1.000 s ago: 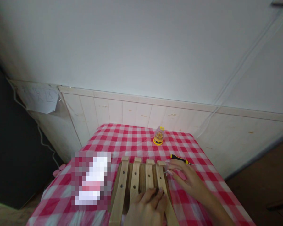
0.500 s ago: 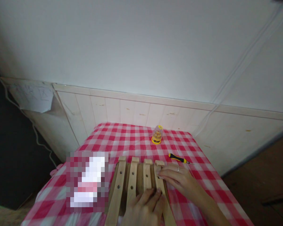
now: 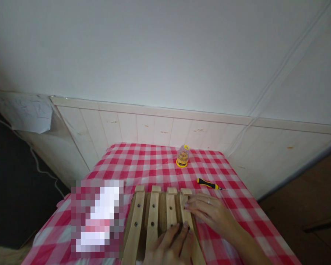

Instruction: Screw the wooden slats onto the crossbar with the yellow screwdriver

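Right hand point(image 3: 213, 213) moved onto slat point(image 3: 187, 216) — can't tell its grip — canister point(image 3: 181, 164) holds yellow bits point(image 3: 183, 156).

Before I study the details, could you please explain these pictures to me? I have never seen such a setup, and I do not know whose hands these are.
There is no machine here: these are a person's two bare hands, and all the pictures come from one camera worn on that person's head, looking forward and down. On the red-and-white checked tablecloth lie four wooden slats, side by side. The left hand rests across the slats. The right hand has its fingertips on the rightmost slat; whether they pinch something small, I cannot tell. Beyond them lie a yellow-and-black screwdriver and a clear-capped screwdriver bit holder. The item at left is pixelated, so I cannot name it.
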`<state>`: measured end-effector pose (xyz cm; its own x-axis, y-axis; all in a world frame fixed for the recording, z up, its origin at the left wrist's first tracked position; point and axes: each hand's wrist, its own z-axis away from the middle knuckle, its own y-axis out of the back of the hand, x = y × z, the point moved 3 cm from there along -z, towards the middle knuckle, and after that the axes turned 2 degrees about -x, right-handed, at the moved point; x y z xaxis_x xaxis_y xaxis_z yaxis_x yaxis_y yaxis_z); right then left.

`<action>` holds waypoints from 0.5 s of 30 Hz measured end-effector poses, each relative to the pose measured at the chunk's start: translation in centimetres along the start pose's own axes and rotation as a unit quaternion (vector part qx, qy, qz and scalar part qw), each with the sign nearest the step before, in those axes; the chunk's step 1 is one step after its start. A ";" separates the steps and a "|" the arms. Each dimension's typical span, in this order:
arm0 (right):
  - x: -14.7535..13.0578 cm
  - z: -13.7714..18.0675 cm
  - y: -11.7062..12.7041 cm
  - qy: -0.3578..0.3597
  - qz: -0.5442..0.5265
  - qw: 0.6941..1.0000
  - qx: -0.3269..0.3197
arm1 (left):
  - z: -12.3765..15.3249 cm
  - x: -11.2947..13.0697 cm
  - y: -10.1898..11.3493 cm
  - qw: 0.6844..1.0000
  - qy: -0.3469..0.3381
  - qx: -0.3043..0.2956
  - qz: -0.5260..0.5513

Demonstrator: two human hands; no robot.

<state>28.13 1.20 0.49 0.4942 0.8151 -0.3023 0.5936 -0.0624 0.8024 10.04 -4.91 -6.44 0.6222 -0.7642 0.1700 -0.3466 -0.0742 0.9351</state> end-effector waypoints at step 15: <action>0.0 0.0 0.1 0.014 0.017 1.000 0.006 | -0.3 0.3 0.9 1.000 -0.002 -0.028 0.004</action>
<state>28.21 1.16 0.56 0.4964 0.8282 -0.2601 0.5848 -0.0977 0.8052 10.12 -4.99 -5.44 0.6167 -0.7670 0.1773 -0.3129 -0.0321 0.9492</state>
